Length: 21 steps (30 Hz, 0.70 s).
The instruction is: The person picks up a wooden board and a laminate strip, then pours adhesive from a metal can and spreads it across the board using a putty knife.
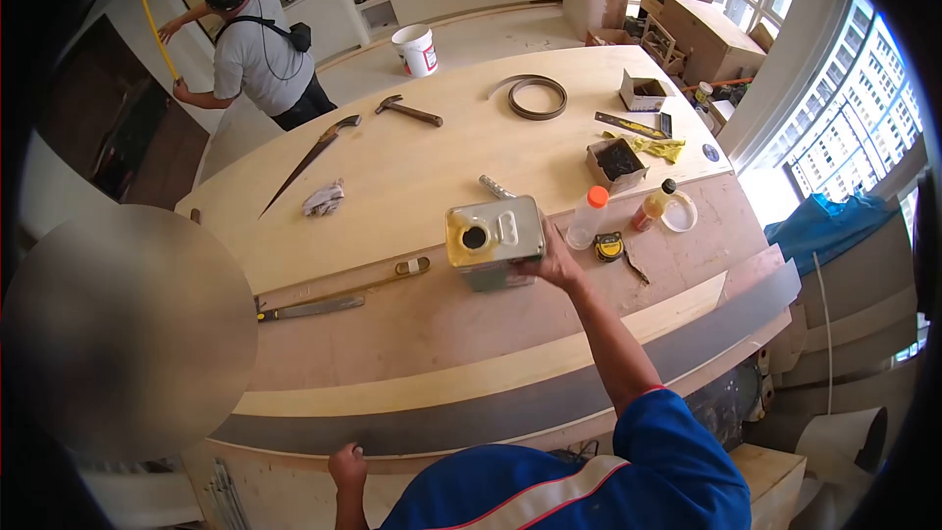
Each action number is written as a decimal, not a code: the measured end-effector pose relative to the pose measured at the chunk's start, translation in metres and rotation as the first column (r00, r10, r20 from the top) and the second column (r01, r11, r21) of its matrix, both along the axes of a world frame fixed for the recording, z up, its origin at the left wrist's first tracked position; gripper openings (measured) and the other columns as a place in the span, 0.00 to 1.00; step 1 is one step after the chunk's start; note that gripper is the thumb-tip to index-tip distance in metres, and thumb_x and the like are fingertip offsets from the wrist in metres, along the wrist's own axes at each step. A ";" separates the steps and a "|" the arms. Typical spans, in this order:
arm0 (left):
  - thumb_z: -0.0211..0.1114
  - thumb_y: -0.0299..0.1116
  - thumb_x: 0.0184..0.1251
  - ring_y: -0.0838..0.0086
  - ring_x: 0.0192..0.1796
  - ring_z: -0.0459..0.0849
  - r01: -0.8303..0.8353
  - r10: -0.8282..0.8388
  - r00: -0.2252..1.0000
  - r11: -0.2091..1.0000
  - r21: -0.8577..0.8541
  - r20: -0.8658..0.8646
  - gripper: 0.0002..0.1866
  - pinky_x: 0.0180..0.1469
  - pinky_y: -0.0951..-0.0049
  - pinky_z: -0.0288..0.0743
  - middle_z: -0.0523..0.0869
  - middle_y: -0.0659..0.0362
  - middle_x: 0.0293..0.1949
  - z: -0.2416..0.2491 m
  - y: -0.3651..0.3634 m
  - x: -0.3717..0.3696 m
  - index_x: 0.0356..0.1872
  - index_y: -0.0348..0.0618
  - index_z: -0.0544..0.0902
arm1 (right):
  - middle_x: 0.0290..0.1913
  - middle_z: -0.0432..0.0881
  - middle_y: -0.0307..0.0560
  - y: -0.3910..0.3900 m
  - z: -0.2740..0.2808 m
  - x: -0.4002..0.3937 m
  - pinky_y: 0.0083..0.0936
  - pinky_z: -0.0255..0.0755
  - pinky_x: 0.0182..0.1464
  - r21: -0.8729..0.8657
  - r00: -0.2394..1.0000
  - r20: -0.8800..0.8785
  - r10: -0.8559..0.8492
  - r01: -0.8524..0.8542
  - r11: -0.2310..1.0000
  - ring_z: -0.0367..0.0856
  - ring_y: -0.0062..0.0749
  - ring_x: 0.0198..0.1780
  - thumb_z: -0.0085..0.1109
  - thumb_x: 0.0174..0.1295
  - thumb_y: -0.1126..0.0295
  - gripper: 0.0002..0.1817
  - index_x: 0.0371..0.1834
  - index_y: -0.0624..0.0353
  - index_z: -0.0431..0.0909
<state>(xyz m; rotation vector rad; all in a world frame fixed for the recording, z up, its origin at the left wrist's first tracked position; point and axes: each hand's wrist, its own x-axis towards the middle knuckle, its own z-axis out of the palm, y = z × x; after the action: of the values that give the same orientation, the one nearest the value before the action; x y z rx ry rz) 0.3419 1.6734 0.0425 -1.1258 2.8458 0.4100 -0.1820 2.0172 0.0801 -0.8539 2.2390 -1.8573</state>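
Note:
My right hand (556, 260) grips the side of a square metal can (496, 236) over the middle of the workbench. The can has a round dark opening and a handle on top, with yellowish stains about the opening. My left hand (347, 464) is closed at the near edge of the bench, beside a long grey strip (442, 422); what it holds, if anything, is too small to name. Right of the can are a clear bottle with an orange cap (588, 218), a yellow tape measure (608, 246) and a dark-capped bottle (653, 206).
On the bench (422, 162) lie a handsaw (309, 163), a hammer (410, 111), a coiled strip (537, 97), a crumpled cloth (324, 197) and a box with dark contents (617, 163). Beyond stand a white bucket (415, 50) and a person (257, 49) with a yellow strip. A blurred round patch covers the left.

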 end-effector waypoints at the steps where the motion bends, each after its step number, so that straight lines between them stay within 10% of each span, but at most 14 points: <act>1: 0.70 0.33 0.59 0.47 0.40 0.88 -0.007 0.007 1.000 1.000 0.003 0.000 0.11 0.44 0.56 0.81 0.88 0.43 0.34 0.002 0.001 -0.002 0.40 0.39 0.89 | 0.68 0.69 0.56 0.005 0.004 0.014 0.43 0.62 0.72 0.098 0.989 -0.132 -0.060 0.073 0.993 0.67 0.53 0.68 0.84 0.28 0.61 0.67 0.77 0.62 0.52; 4: 0.70 0.33 0.59 0.46 0.40 0.87 -0.040 0.040 0.999 0.999 0.016 -0.007 0.11 0.44 0.56 0.80 0.88 0.42 0.34 0.003 0.002 -0.008 0.39 0.37 0.89 | 0.68 0.64 0.66 0.017 0.006 0.055 0.48 0.59 0.73 0.319 0.956 -0.253 -0.149 0.228 0.920 0.63 0.62 0.69 0.83 0.29 0.51 0.75 0.78 0.69 0.42; 9: 0.70 0.34 0.57 0.45 0.37 0.86 -0.096 0.096 0.995 0.995 0.006 0.014 0.12 0.42 0.54 0.79 0.86 0.41 0.30 0.004 0.003 -0.012 0.36 0.35 0.87 | 0.70 0.60 0.67 -0.003 -0.023 0.093 0.50 0.60 0.70 0.157 0.889 -0.283 -0.361 0.414 0.897 0.63 0.61 0.66 0.83 0.30 0.43 0.79 0.79 0.68 0.37; 12: 0.70 0.34 0.58 0.46 0.37 0.87 -0.096 0.095 0.992 0.995 0.006 0.080 0.12 0.43 0.54 0.79 0.87 0.42 0.31 0.012 0.006 -0.018 0.36 0.34 0.88 | 0.72 0.57 0.66 -0.019 -0.032 0.090 0.49 0.59 0.73 0.042 0.859 -0.304 -0.412 0.444 0.895 0.62 0.57 0.70 0.84 0.31 0.44 0.80 0.79 0.68 0.34; 15: 0.71 0.35 0.59 0.45 0.36 0.86 -0.091 0.089 0.983 0.996 0.004 0.159 0.12 0.42 0.54 0.79 0.86 0.41 0.30 0.006 0.001 -0.015 0.36 0.34 0.88 | 0.74 0.54 0.63 -0.023 -0.039 0.080 0.45 0.56 0.76 -0.188 0.952 0.029 -0.305 0.305 0.934 0.58 0.52 0.75 0.84 0.31 0.45 0.81 0.80 0.68 0.32; 21: 0.70 0.37 0.59 0.44 0.36 0.86 -0.048 0.045 0.997 0.998 0.052 0.063 0.13 0.40 0.53 0.78 0.85 0.40 0.29 0.010 0.003 -0.008 0.35 0.35 0.88 | 0.67 0.63 0.61 -0.034 0.006 0.061 0.44 0.58 0.73 -0.100 0.903 -0.138 -0.406 0.395 0.913 0.62 0.54 0.70 0.84 0.30 0.53 0.74 0.78 0.69 0.42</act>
<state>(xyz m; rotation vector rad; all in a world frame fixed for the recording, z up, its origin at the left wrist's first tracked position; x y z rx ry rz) 0.3338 1.6766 0.0522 -1.1756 2.7434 0.4425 -0.1207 1.9830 0.0862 -0.5952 2.6256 -2.1121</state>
